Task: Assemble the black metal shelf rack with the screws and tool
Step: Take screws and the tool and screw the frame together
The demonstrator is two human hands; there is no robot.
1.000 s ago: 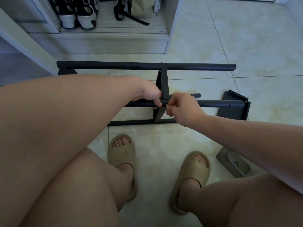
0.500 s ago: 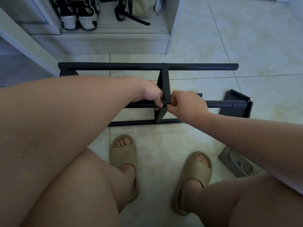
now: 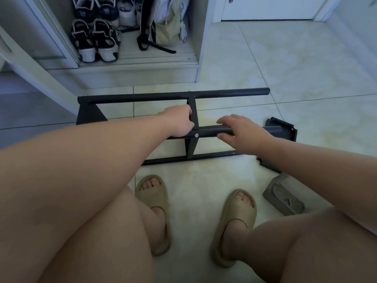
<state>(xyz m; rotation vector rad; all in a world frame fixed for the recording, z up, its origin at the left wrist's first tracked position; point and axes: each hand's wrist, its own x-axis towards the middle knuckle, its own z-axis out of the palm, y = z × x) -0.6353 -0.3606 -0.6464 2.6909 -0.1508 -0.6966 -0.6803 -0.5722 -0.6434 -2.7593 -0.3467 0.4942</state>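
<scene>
The black metal rack frame (image 3: 173, 96) lies on the tiled floor, with its long tubes running left to right and a cross bracket (image 3: 195, 111) joining them. A silver screw (image 3: 196, 135) sits in the near tube (image 3: 210, 132) at the bracket. My left hand (image 3: 179, 123) grips the frame at that joint, fingers curled round the bracket. My right hand (image 3: 242, 130) lies over the near tube to the right of the screw. Its fingers are stretched out above the tube and its thumb is on the near side. No tool shows in either hand.
A black end panel (image 3: 286, 130) lies at the tube's right end. A grey tray (image 3: 281, 199) with loose screws sits on the floor at the right. My feet in beige slippers (image 3: 155, 193) are just before the frame. A cabinet with shoes (image 3: 95, 41) stands behind.
My right hand has let go at the joint and slid right along the near tube, which uncovers the screw head. The left hand keeps its grip. The camera has tilted up.
</scene>
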